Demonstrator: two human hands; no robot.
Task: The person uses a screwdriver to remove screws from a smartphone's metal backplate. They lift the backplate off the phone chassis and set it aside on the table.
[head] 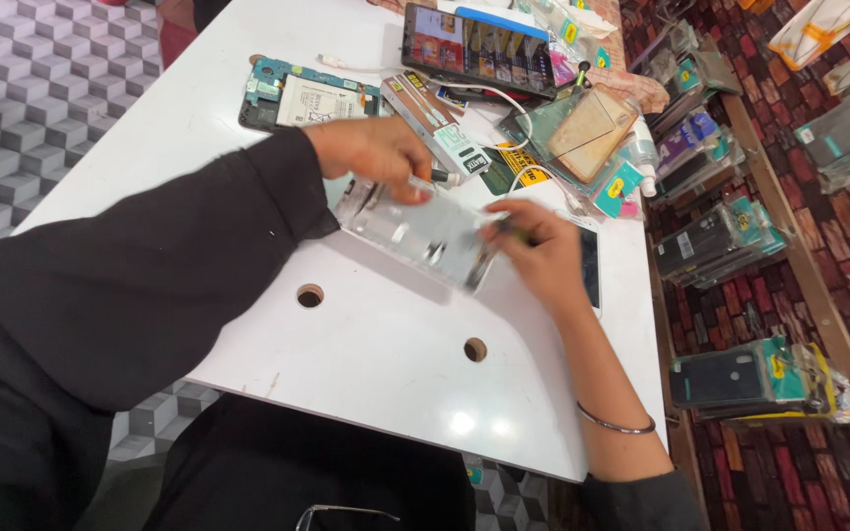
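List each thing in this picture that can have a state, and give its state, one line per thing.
Left hand: pinching the top edge of the clear packet.
Right hand: gripping the packet's lower right end.
Clear packet: held by both hands, just above the table.
Opened phone: back off, battery showing, lying flat.
Tablet: screen lit.
Bangle: on the right wrist.
Table: white, two round holes uncovered.

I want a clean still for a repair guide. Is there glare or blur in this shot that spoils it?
Head view: ceiling light glares off the white table near its front edge; the left hand and right hand are motion-blurred around the shiny clear packet; the table's lines bow from lens distortion; the opened phone is fairly sharp.
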